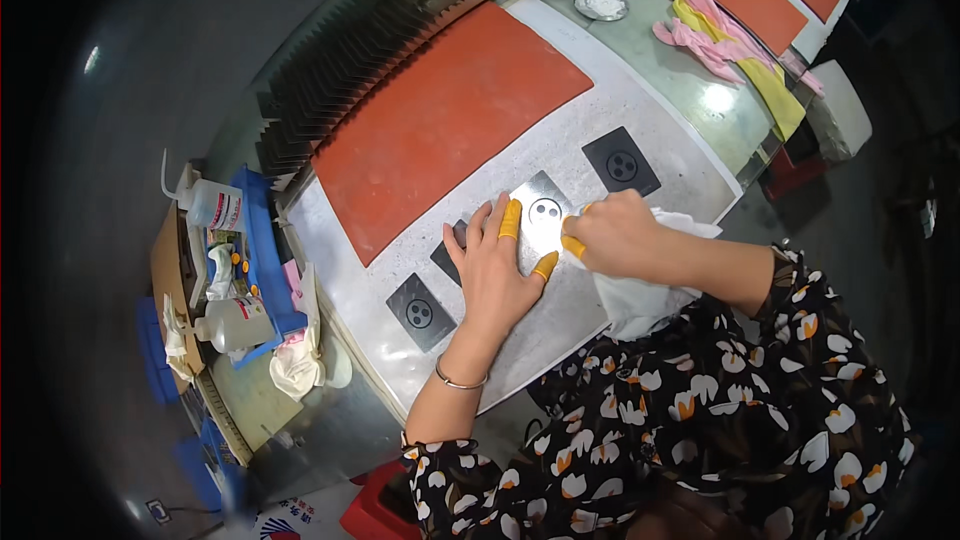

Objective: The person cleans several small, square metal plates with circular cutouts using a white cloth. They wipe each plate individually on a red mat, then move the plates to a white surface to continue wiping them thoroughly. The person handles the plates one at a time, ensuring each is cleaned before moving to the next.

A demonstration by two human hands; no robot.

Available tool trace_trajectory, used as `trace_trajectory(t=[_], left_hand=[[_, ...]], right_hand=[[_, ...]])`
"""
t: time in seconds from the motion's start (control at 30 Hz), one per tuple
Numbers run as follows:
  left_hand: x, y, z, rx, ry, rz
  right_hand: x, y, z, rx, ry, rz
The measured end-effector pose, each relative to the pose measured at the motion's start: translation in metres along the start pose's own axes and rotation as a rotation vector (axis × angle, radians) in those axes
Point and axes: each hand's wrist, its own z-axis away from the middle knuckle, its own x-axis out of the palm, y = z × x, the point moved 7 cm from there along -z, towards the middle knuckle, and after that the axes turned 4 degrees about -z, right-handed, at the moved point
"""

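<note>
A small shiny metal plate [541, 201] with a dark ringed mark of round dots lies in front of me on a white sheet [540, 350]. My left hand [490, 270] rests at its left edge, fingers stretched and apart, with yellow finger cots on the index finger and thumb. At the plate's right edge, my right hand [618, 235] is closed, also with yellow finger cots. A white cloth [640, 300] comes out from under this hand and is bunched in it. Dark plates lie either side: one [622, 162] at right, another [420, 312] at left, a third [443, 258] partly under my left hand.
An orange-red mat [455, 130] covers the far part of the sheet, beside a dark rack of thin upright plates [370, 70]. To the left, a blue tray [262, 260] stands near squeeze bottles [215, 208]. Pink and yellow gloves [735, 45] and a small dish [601, 5] lie far right.
</note>
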Motion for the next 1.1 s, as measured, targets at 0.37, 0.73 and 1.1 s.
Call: trace_trajectory(t=[0.37,0.73,1.1], left_hand=[[-0.001,0.001,0.0,0.006,-0.017,-0.032],[-0.004,-0.018,-0.007,-0.001,-0.127,0.113],[0.003,0.044,0.063,0.007,0.039,0.119]], right_hand=[[-0.003,0.013,0.0,0.053,-0.007,-0.029],[0.004,-0.017,0.038,-0.171,-0.172,-0.166],[-0.017,0.008,0.036,-0.21,-0.148,-0.198]])
